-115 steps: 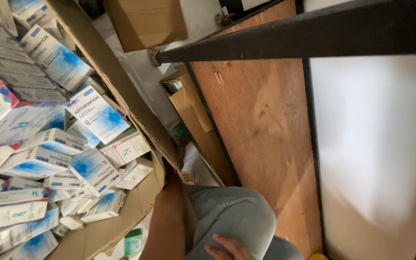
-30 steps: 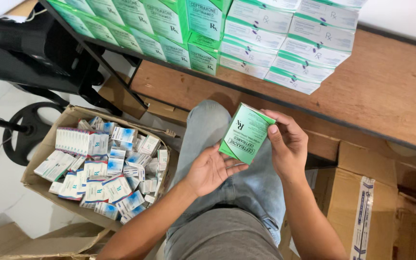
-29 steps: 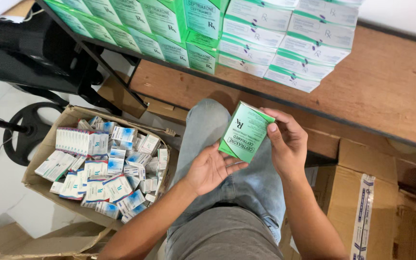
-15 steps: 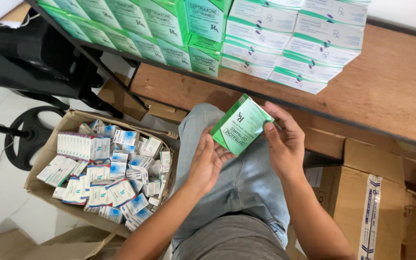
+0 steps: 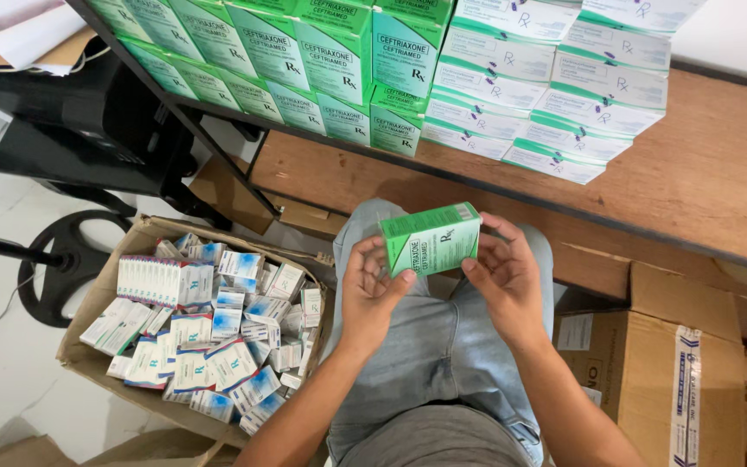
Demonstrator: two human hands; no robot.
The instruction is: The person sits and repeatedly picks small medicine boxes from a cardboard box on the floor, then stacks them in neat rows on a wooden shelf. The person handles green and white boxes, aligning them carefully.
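Holding: both hands grip one green medicine box above the lap, near the shelf edge.
Left hand: fingers clasped on the box's left end.
Right hand: fingers curled round its right end.
Far: wooden shelf with stacked green boxes and white-green boxes.
Left: open carton of small blue-white boxes.
Right: sealed cardboard box.
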